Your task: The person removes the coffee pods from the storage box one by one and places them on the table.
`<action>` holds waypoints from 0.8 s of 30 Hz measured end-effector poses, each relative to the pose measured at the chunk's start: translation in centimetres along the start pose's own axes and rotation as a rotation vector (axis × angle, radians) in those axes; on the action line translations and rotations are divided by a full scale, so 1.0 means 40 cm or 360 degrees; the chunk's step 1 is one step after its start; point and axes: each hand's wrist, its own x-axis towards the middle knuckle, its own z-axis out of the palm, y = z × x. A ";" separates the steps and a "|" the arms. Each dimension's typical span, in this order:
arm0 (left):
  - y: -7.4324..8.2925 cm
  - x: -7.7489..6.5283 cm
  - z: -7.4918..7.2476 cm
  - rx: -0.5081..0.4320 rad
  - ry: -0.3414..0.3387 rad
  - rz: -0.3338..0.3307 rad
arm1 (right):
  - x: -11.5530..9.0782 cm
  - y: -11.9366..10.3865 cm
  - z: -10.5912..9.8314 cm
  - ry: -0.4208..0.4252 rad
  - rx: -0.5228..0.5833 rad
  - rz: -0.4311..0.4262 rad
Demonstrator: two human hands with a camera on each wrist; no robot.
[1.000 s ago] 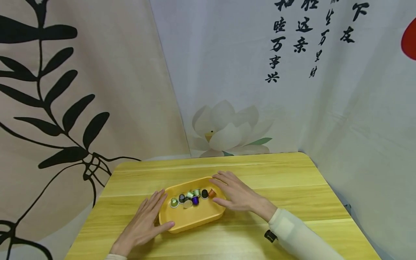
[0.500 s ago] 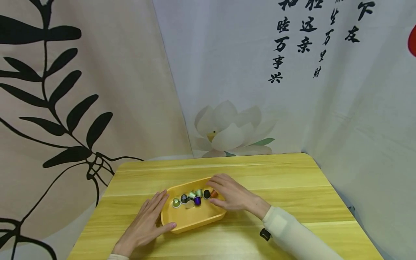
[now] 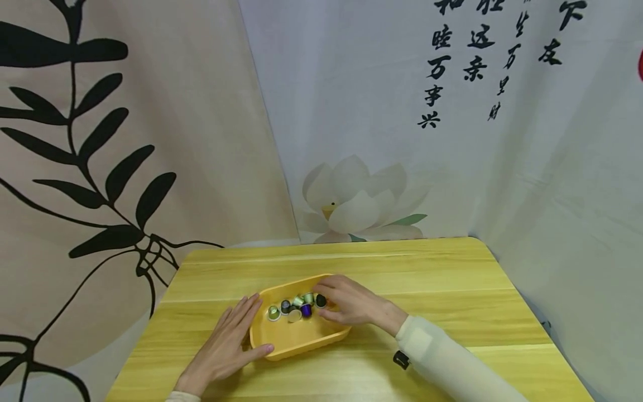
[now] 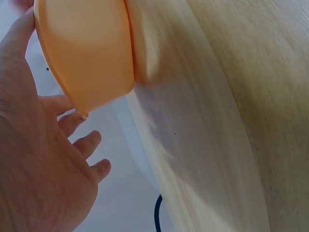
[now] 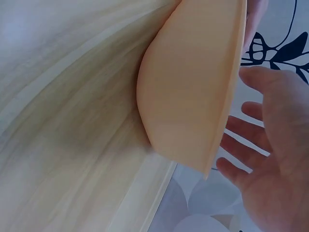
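A yellow plastic tray (image 3: 291, 343) on the table holds several small coffee capsules grouped toward its far side. Among them are a green capsule (image 3: 273, 312), a purple one (image 3: 306, 310), a black one (image 3: 320, 301) and a beige-topped one (image 3: 294, 316). My left hand (image 3: 226, 340) rests against the tray's left end, fingers extended along the rim and thumb at the near corner. Over the right end reaches my right hand (image 3: 354, 301), thumb and fingers apart on either side of the black capsule. It covers the orange capsule's spot. In the right wrist view, the tray wall (image 5: 188, 87) hides the fingertips.
The wooden table (image 3: 417, 268) extends around the tray, its back edge near a printed cloth backdrop (image 3: 361, 111). A small black device (image 3: 401, 359) hangs under the right sleeve (image 3: 442, 352).
My right hand has moved left over the tray, its fingers drawing in toward the black capsule and covering the orange one. The left hand stays at the tray; the head view has shifted slightly.
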 end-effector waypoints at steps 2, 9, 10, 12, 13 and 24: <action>0.000 0.001 -0.001 -0.0001 -0.0002 -0.0001 | 0.009 -0.004 0.001 -0.0038 0.0013 0.0004; -0.002 0.001 0.001 -0.0009 -0.0012 -0.0012 | 0.038 -0.010 0.000 -0.0159 0.0036 0.0015; -0.002 0.001 0.001 -0.0010 -0.0012 -0.0014 | 0.042 -0.010 0.001 -0.0168 0.0038 0.0011; -0.002 0.001 0.002 -0.0013 -0.0014 -0.0018 | 0.050 -0.010 0.003 -0.0188 0.0056 0.0011; -0.002 0.001 0.002 -0.0014 -0.0014 -0.0018 | 0.054 -0.011 0.003 -0.0199 0.0070 0.0016; 0.001 0.000 0.002 -0.0017 -0.0006 -0.0027 | 0.085 -0.018 0.027 -0.0302 0.0228 0.0061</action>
